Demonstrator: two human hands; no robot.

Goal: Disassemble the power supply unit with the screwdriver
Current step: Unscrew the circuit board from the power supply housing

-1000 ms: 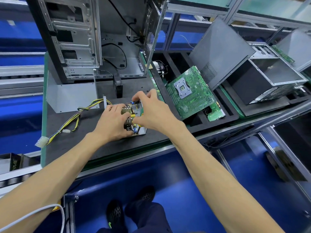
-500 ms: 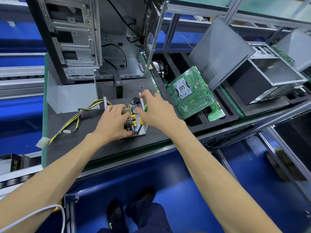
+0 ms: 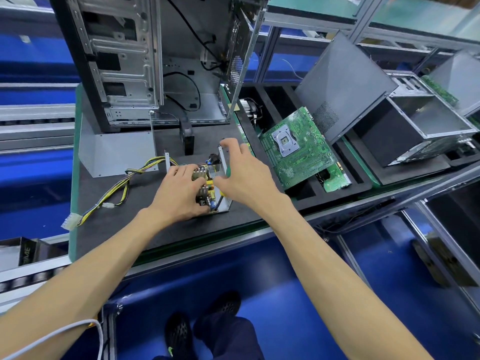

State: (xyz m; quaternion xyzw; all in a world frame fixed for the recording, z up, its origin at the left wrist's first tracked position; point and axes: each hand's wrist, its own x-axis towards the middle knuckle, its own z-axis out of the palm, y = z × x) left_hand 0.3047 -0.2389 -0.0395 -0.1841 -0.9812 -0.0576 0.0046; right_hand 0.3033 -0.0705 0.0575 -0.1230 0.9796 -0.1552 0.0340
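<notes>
Your arms are bare from elbow to wrist, no sleeves, no gloves on your hands: left hand (image 3: pixel 179 193), right hand (image 3: pixel 245 175). Thin grey-white cable (image 3: pixel 78 333) loops by your left forearm. Dark navy trousers (image 3: pixel 228 339), black perforated shoes (image 3: pixel 179 331) w/ small green accent

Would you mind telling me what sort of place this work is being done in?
Probably a computer assembly or teardown line in a factory or training workshop. An opened computer case stands on a dark mat, a green motherboard rests in a foam tray, and similar stations with more cases sit alongside.
</notes>
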